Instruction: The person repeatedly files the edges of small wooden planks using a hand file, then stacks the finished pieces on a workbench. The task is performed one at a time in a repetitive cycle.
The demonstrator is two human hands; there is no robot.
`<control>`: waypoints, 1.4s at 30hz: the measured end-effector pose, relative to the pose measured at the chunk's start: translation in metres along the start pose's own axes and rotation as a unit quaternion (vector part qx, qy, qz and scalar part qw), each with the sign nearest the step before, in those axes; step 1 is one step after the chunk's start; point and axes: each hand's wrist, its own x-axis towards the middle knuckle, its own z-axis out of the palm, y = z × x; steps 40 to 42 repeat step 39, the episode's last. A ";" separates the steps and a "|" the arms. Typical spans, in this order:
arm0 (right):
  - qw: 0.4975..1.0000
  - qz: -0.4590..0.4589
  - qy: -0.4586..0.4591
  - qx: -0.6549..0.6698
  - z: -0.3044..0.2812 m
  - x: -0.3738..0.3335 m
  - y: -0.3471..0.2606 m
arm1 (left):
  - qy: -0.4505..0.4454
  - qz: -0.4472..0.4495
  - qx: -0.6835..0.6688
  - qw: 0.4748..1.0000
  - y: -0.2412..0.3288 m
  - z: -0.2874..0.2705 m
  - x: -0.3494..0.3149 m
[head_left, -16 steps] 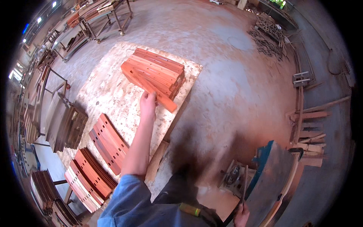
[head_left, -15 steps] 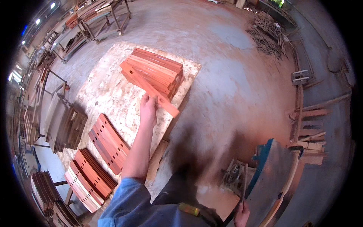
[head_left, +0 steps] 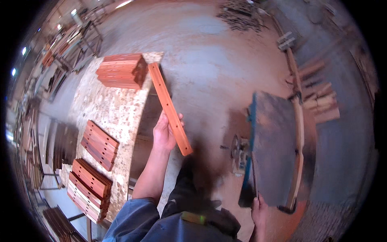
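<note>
My left hand (head_left: 164, 133) is closed around a reddish wooden slat (head_left: 168, 103) with a row of small dark holes, raised beside the table's right edge. At the lower right, my right hand (head_left: 259, 210) is closed on a thin, dark, rod-like tool (head_left: 254, 177) pointing away from me; its exact kind is unclear. On the pale, stained table (head_left: 115, 101) lies a stack of reddish slats (head_left: 121, 70) at the far end. Nearer, a flat row of slotted slats (head_left: 99, 145) lies beside stacked slotted slats (head_left: 89, 187), some of them paler.
To my right stands a machine with a grey flat top (head_left: 276, 145), a teal edge and a handwheel (head_left: 235, 146). Wood offcuts (head_left: 322, 103) lie beyond it. A scrap pile (head_left: 240, 15) is far off, and dark board stacks (head_left: 60, 143) stand left of the table.
My left hand has carried the slat off the stack, rightward and nearer me, turning it so its holed edge shows. The view has swung right, toward the machine. My right hand still grips the rod.
</note>
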 end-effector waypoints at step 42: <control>0.969 0.208 0.060 0.119 -0.132 -0.194 0.237 | -0.199 -0.270 0.716 0.612 -0.530 0.197 -0.191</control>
